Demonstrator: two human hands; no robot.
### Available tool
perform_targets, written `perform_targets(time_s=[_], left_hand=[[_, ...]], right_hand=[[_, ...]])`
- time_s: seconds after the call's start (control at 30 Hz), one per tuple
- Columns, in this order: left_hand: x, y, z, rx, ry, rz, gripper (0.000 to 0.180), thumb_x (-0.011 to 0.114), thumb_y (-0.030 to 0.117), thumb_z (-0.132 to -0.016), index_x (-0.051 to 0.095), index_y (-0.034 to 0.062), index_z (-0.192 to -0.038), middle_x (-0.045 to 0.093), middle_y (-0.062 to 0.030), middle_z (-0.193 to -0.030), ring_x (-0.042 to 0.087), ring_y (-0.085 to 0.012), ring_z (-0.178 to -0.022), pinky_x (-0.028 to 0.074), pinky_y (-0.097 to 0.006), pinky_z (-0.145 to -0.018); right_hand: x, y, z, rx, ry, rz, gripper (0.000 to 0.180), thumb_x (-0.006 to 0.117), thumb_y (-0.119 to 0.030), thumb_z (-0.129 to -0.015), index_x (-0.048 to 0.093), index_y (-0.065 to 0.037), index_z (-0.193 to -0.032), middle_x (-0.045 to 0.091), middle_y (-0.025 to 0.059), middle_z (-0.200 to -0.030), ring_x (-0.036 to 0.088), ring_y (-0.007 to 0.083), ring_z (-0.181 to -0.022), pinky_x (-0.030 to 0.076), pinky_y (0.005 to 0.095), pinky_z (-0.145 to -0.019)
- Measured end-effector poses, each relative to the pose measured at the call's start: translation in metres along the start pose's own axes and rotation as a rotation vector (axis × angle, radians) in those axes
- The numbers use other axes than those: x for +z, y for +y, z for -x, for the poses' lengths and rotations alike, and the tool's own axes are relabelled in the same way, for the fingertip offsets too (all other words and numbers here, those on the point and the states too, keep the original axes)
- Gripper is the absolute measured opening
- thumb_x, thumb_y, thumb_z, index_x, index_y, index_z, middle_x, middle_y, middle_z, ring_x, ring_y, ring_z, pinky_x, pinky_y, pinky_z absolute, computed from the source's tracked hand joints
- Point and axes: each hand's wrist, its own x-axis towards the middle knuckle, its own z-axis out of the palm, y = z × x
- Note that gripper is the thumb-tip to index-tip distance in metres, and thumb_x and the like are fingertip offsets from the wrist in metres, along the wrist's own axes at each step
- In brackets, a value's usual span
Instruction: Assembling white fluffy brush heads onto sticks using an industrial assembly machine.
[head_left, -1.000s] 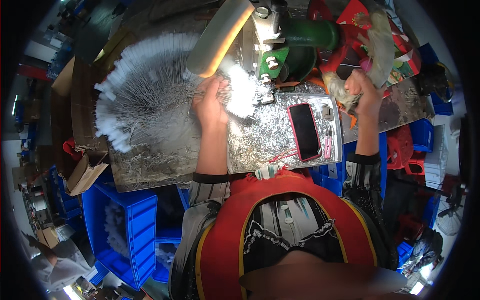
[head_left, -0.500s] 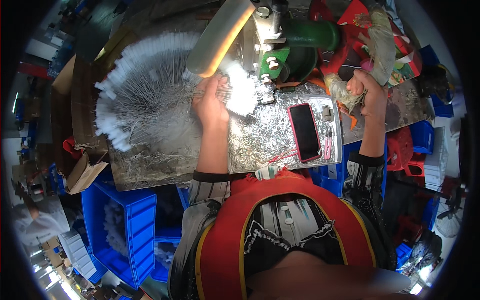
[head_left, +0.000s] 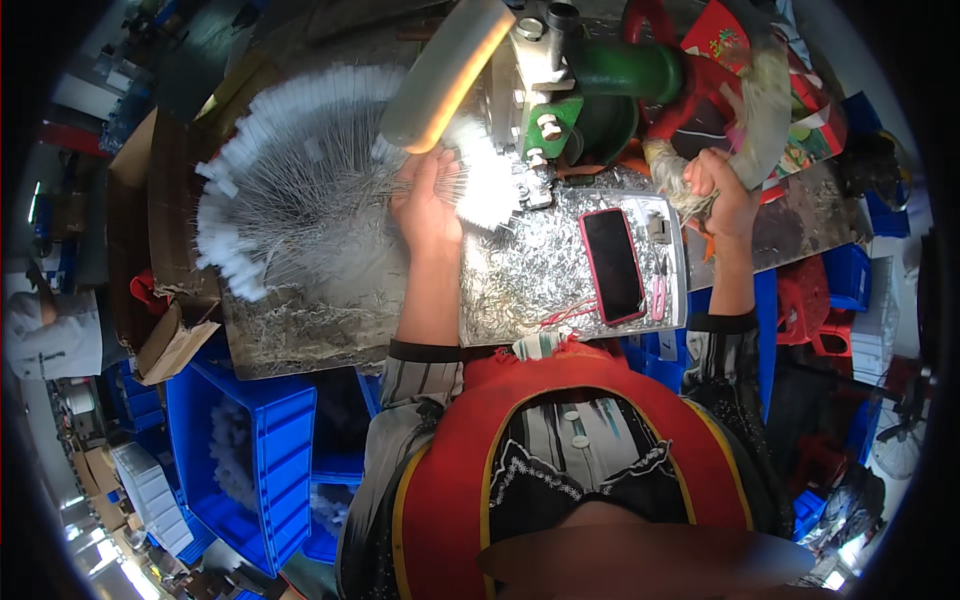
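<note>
Fingers (head_left: 420, 170) of left hand (head_left: 428, 205) around white-tipped wire brushes (head_left: 478, 185), beside green machine (head_left: 600, 90)

The left hand (head_left: 428, 200) hides the wire stems it holds; the right hand's (head_left: 722, 185) grip is blurred.

Workshop: green machine (head_left: 610, 85), blue bins (head_left: 245, 450)

At twelve o'clock stands a green machine (head_left: 610, 85). The left hand (head_left: 428, 200) grips wire-stemmed white brushes (head_left: 480, 185) beside it; more brushes fan out at ten o'clock. The right hand (head_left: 718, 185), at two o'clock, clutches a pale fibre bundle (head_left: 760, 110). A phone (head_left: 612, 265) lies between them.
</note>
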Motion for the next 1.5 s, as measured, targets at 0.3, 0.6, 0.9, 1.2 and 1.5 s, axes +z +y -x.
perform_targets(time_s=[0.3,0.6,0.9,1.2,1.5], left_hand=[[0.004,-0.002,-0.005,0.011,0.004,-0.023,0.027,0.054,-0.002,-0.08,0.047,-0.0088,-0.106,0.057,-0.0186,-0.095,0.061,-0.0226,-0.08,0.055,-0.029,-0.068],[0.009,-0.002,-0.006,0.021,0.026,-0.049,0.024,0.056,-0.001,-0.08,0.049,-0.0078,-0.102,0.058,-0.0168,-0.091,0.061,-0.0213,-0.077,0.054,-0.029,-0.066],[-0.011,0.023,0.005,-0.204,-0.199,-0.358,0.018,0.06,0.002,-0.077,0.056,-0.004,-0.093,0.062,-0.0143,-0.083,0.061,-0.0181,-0.071,0.052,-0.026,-0.061],[-0.01,0.014,0.003,-0.101,-0.082,-0.16,0.016,0.059,-0.004,-0.073,0.056,-0.0026,-0.089,0.061,-0.0132,-0.079,0.061,-0.0196,-0.07,0.051,-0.029,-0.061],[-0.003,0.009,0.003,-0.037,-0.003,-0.143,0.016,0.059,-0.003,-0.075,0.054,-0.0071,-0.09,0.061,-0.0164,-0.081,0.061,-0.0206,-0.066,0.053,-0.029,-0.056]], right_hand=[[0.007,-0.041,-0.011,0.227,0.024,0.076,0.022,0.056,-0.005,-0.072,0.049,-0.003,-0.051,0.044,0.0042,-0.046,0.047,0.0158,-0.044,0.039,0.0281,-0.049],[0.007,0.018,0.008,-0.207,0.055,-0.001,0.019,0.054,0.0,-0.074,0.049,0.0,-0.056,0.049,0.0058,-0.053,0.047,0.0143,-0.047,0.04,0.0278,-0.052],[0.008,-0.02,-0.002,0.109,0.019,-0.044,0.016,0.055,0.0,-0.072,0.052,-0.001,-0.057,0.044,0.0058,-0.045,0.046,0.0157,-0.044,0.039,0.0279,-0.05],[0.002,-0.019,-0.004,0.141,0.047,-0.017,0.012,0.056,0.0,-0.071,0.054,0.0,-0.059,0.046,0.0051,-0.046,0.047,0.0155,-0.044,0.04,0.0277,-0.049],[0.005,-0.031,-0.006,0.213,0.098,0.041,0.013,0.057,-0.003,-0.071,0.053,0.001,-0.059,0.046,0.0052,-0.047,0.047,0.0157,-0.045,0.039,0.0278,-0.049]])
